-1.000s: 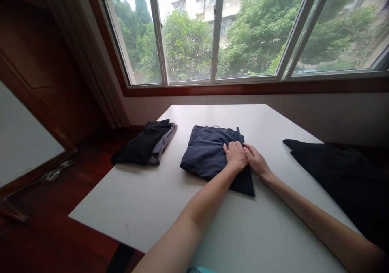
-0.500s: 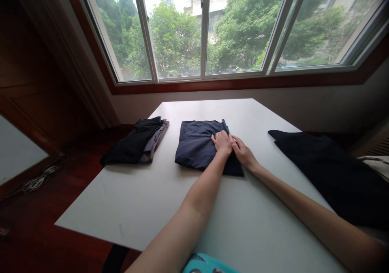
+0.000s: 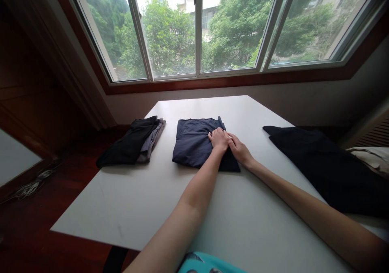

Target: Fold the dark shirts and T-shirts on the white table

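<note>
A folded dark navy garment (image 3: 193, 141) lies in the middle of the white table (image 3: 146, 200). My left hand (image 3: 219, 138) is on its right part, fingers bent and closed on the cloth, which wrinkles around them. Against the garment's right edge is my right hand (image 3: 240, 149), its fingers close together and touching the left hand's fingertips. The cloth under both sets of fingers is partly hidden. A flat darker section of the garment shows below my hands.
Folded black and grey clothes (image 3: 130, 141) are stacked at the table's left edge. A black garment (image 3: 322, 167) is spread along the right side, with a beige cloth (image 3: 372, 159) beyond it. A window (image 3: 197, 29) is behind the table. Cables (image 3: 30, 188) lie on the floor at left.
The view has shifted slightly, so everything sits a little further left and higher. Both hands stay in nearly the same place on the navy garment.
</note>
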Tool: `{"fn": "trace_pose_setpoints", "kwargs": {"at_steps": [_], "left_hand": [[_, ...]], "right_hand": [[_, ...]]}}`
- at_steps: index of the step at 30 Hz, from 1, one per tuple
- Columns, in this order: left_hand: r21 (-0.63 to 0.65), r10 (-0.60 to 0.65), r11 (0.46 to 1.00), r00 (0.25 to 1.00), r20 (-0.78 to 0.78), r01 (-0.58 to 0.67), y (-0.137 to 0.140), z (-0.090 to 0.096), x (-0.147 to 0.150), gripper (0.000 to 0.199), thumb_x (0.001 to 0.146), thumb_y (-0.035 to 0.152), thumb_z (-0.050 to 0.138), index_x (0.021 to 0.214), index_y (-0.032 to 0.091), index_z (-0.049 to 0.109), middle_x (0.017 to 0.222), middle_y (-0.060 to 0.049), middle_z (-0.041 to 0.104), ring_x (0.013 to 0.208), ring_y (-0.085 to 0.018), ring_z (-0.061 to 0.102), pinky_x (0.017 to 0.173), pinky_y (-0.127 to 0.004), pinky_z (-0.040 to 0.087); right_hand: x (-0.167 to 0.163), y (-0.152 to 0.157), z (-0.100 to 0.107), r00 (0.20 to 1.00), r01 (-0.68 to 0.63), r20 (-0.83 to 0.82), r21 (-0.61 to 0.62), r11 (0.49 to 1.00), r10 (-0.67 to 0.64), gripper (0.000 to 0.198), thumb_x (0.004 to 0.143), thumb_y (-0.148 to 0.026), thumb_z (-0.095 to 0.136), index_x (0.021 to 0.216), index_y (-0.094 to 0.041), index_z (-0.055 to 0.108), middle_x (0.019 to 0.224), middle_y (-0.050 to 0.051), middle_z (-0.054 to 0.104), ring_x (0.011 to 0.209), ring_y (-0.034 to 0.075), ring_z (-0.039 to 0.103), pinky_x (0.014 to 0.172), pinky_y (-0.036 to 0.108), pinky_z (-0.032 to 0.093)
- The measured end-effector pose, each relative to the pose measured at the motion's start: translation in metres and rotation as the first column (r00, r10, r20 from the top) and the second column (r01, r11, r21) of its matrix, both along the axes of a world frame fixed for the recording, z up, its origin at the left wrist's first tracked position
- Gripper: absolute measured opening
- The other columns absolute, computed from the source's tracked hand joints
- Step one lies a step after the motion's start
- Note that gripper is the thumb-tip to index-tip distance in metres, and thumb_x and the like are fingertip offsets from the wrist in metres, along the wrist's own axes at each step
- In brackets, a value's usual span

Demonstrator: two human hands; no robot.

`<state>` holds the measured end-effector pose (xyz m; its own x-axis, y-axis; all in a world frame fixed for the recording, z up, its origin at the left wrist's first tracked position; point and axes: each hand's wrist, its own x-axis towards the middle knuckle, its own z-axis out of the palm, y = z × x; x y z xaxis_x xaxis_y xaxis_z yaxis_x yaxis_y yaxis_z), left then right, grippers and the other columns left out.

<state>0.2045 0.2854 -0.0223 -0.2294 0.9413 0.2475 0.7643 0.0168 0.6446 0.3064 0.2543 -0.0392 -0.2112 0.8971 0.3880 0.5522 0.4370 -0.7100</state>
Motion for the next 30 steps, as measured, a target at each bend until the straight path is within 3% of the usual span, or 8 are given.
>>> {"fn": "trace_pose_setpoints", "kwargs": {"at_steps": [9,18,30], "left_hand": [[0.026,-0.007,1.000,0.998,0.055,0.006,-0.0011,0.0006,-0.0008,0.022,0.098,0.029,0.037,0.099,0.019,0.057,0.115,-0.010,0.066,0.116,-0.019,0.054,0.112,-0.039,0.020],[0.026,0.010,1.000,0.999,0.038,-0.011,-0.0010,0.0008,0.0001,0.021,0.098,0.030,0.038,0.094,0.020,0.056,0.112,-0.008,0.067,0.114,-0.019,0.055,0.113,-0.038,0.023],[0.036,0.014,0.999,0.999,0.045,-0.016,0.0015,-0.0013,0.0006,0.020,0.097,0.030,0.039,0.093,0.021,0.056,0.110,-0.006,0.067,0.114,-0.019,0.056,0.113,-0.039,0.022]], "right_hand": [[0.0011,-0.0043,0.0045,1.000,0.008,0.012,-0.007,1.000,-0.008,0.052,0.095,-0.053,0.033,0.133,-0.021,0.049,0.126,0.011,0.064,0.108,0.030,0.064,0.092,0.042,0.050],[0.0012,-0.0003,-0.0011,0.998,0.018,-0.061,0.011,1.000,-0.017,0.052,0.091,-0.062,0.036,0.119,-0.020,0.052,0.114,0.015,0.068,0.099,0.031,0.067,0.086,0.046,0.052],[0.0012,-0.0003,-0.0012,0.996,0.038,-0.085,-0.004,0.999,-0.038,0.052,0.089,-0.066,0.037,0.113,-0.021,0.049,0.111,0.016,0.068,0.100,0.032,0.066,0.087,0.048,0.051]]}}
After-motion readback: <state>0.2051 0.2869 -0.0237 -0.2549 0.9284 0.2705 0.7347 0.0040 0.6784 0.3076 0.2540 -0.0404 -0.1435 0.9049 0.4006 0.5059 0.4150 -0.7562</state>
